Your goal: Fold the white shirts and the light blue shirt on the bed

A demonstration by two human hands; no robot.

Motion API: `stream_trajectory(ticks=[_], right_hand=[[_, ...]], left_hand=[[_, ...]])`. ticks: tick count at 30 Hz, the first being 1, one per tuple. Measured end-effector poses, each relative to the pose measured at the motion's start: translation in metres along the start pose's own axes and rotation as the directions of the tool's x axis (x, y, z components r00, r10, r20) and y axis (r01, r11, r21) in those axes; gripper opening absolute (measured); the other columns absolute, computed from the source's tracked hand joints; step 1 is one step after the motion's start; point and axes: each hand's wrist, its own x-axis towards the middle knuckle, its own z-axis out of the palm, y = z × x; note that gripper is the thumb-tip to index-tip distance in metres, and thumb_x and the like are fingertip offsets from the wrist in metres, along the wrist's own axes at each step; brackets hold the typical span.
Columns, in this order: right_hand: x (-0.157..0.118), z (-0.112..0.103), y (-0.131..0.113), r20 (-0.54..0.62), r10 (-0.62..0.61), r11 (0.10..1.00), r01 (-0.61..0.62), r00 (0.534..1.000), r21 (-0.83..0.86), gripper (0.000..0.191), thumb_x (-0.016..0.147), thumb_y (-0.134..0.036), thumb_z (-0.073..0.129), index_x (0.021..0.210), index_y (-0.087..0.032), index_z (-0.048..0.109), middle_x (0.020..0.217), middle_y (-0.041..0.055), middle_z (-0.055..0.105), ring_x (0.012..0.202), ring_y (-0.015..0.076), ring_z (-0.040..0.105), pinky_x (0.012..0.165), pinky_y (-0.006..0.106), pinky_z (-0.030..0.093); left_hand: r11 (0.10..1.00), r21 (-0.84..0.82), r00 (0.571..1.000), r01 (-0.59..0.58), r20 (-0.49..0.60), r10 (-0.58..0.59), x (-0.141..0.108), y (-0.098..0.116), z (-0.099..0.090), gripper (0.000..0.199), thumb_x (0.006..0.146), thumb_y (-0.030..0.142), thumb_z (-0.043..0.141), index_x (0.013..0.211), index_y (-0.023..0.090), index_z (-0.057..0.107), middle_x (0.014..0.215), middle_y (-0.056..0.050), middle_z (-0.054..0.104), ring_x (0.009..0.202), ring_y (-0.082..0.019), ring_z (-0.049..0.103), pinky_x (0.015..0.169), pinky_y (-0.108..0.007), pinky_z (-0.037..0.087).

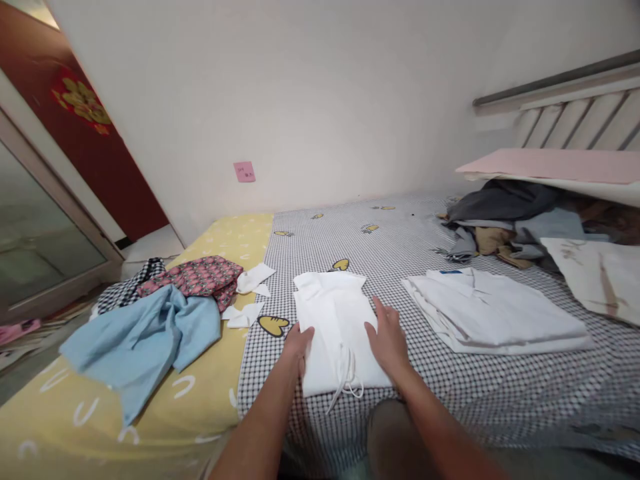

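Head view, looking down at the bed:

1. Our left hand (298,347) and right hand (387,340) lay spread, fingers apart and palms pressed flat, neither pinching anything.
2. Under them sat a folded white garment (335,320), flat on the checked bedsheet (450,400), with thin white cords (346,381) looping off its near edge (drawstrings, perhaps; we could not tell from here).
3. It looked light and soft, likely to slump if lifted by one corner, so we judged its folded sides the better place to take hold, with both hands. The loose cords looked easy to snag.
4. Just right of it lay a folded white shirt (490,313). To its left were a crumpled light-blue shirt (145,337), a pink patterned cloth (193,280) and white scraps (255,278), partly on yellow bedding (220,233).
5. Farther off, a heap of dark and grey clothes (505,220) sat beneath a pink board (550,165), beside a slatted headboard (585,120).
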Motion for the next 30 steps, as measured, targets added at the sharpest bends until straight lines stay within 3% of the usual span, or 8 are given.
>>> stream_trajectory(ticks=[3,6,10,16,20,23,26,30], right_hand=[[0.001,-0.009,-0.016,-0.112,-0.228,0.970,0.236,0.967,0.064,0.049,0.096,-0.031,0.038,0.144,-0.024,0.048,0.142,0.0133,0.052,0.133,0.0292,0.047,0.105,0.048,0.038],[-0.003,0.001,-0.035,0.145,-0.394,0.919,0.393,0.908,0.036,0.049,0.102,-0.039,0.029,0.148,-0.032,0.045,0.151,0.0062,0.049,0.143,0.0278,0.035,0.117,0.054,0.023],[-0.005,0.038,-0.039,0.474,-0.273,0.916,0.377,0.837,-0.139,0.049,0.102,-0.050,0.032,0.149,-0.045,0.040,0.164,-0.0048,0.029,0.152,0.0337,0.013,0.116,0.069,0.007],[0.002,0.066,-0.027,0.485,-0.157,0.920,0.306,0.860,-0.245,0.051,0.101,-0.056,0.027,0.152,-0.049,0.031,0.167,-0.0088,0.015,0.154,0.0301,0.005,0.118,0.067,0.005],[0.006,0.070,-0.029,0.503,-0.099,0.950,0.232,0.858,-0.210,0.053,0.100,-0.057,0.029,0.152,-0.049,0.029,0.168,-0.0086,0.012,0.154,0.0283,0.000,0.118,0.065,-0.002],[0.015,0.066,-0.033,0.528,-0.059,0.974,0.164,0.847,-0.154,0.054,0.099,-0.056,0.035,0.152,-0.047,0.033,0.168,-0.0058,0.013,0.154,0.0302,-0.002,0.117,0.067,-0.005],[0.024,0.046,-0.037,0.554,-0.081,0.987,0.142,0.828,-0.069,0.053,0.100,-0.054,0.029,0.150,-0.040,0.041,0.166,-0.0004,0.023,0.153,0.0308,0.012,0.118,0.067,0.005],[0.004,0.006,-0.039,0.497,-0.205,0.979,0.180,0.843,0.098,0.059,0.102,-0.051,0.018,0.158,-0.032,0.025,0.165,0.0039,0.027,0.150,0.0205,0.027,0.121,0.048,0.019]], left_hand=[[1.000,0.000,1.000,0.008,-0.017,-0.008,0.003,-0.003,-0.002,0.032,0.070,0.010,0.077,0.099,0.016,0.065,0.085,-0.008,0.077,0.074,-0.020,0.072,0.072,-0.033,0.059],[1.000,-0.022,1.000,0.021,-0.011,-0.022,0.004,-0.002,0.001,0.041,0.070,0.011,0.079,0.106,0.016,0.063,0.090,-0.009,0.077,0.078,-0.021,0.073,0.074,-0.033,0.059],[0.995,-0.068,0.995,0.073,0.070,-0.068,-0.005,0.008,0.002,0.056,0.075,0.017,0.078,0.126,0.017,0.055,0.097,-0.011,0.077,0.081,-0.022,0.073,0.078,-0.038,0.060],[0.966,-0.162,0.953,0.200,0.260,-0.154,-0.052,-0.010,-0.038,0.089,0.076,0.024,0.080,0.150,0.026,0.031,0.112,-0.010,0.074,0.101,-0.021,0.071,0.094,-0.037,0.054],[0.970,-0.204,0.952,0.134,0.299,-0.069,-0.073,-0.044,-0.063,0.104,0.070,0.034,0.086,0.154,0.026,0.026,0.091,-0.004,0.073,0.100,-0.021,0.071,0.096,-0.033,0.050],[0.993,-0.113,0.973,0.024,0.230,0.003,-0.074,-0.050,-0.058,0.109,0.067,0.035,0.087,0.155,0.017,0.024,0.077,-0.001,0.069,0.080,-0.018,0.070,0.081,-0.028,0.051],[1.000,0.006,0.988,0.005,0.154,-0.006,-0.069,-0.040,-0.049,0.102,0.064,0.025,0.087,0.150,0.015,0.033,0.061,0.007,0.062,0.054,-0.011,0.058,0.056,-0.020,0.044],[1.000,-0.005,0.995,0.026,0.100,-0.025,-0.062,-0.032,-0.045,0.094,0.063,0.015,0.083,0.146,0.012,0.039,0.047,0.012,0.051,0.041,-0.009,0.046,0.043,-0.018,0.033]])
